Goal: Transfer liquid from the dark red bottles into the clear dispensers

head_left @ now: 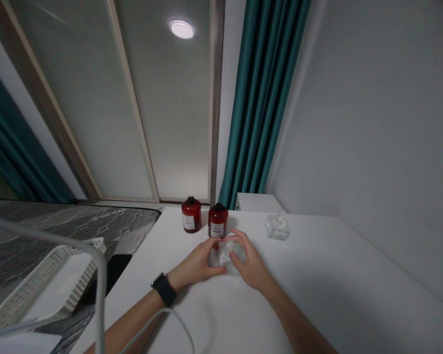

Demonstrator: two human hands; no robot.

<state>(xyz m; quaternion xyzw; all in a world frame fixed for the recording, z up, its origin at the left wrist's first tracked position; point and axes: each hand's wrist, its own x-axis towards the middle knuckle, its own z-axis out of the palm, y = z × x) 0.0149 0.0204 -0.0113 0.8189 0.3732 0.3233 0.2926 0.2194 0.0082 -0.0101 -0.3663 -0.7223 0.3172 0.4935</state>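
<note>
A small clear plastic bag [226, 253] with whitish contents rests on the white table [221, 314], between my hands. My left hand [199, 261], below a dark wristwatch, curls its thumb and fingers around the bag's left side. On the other side, my right hand [254, 268] grips the bag with bent fingers over its top and the thumb in front. What exactly is inside the bag cannot be made out. Just behind it stands a dark red bottle [217, 220] with a black cap and white label. A matching red bottle [191, 215] is to its left.
Another clear bag [277, 227] lies toward the table's back right. A white cable [101, 285] loops across the left foreground. Left of the table is a white perforated basket [77, 290]. A white cabinet [258, 202] and a teal curtain [266, 98] are behind the table.
</note>
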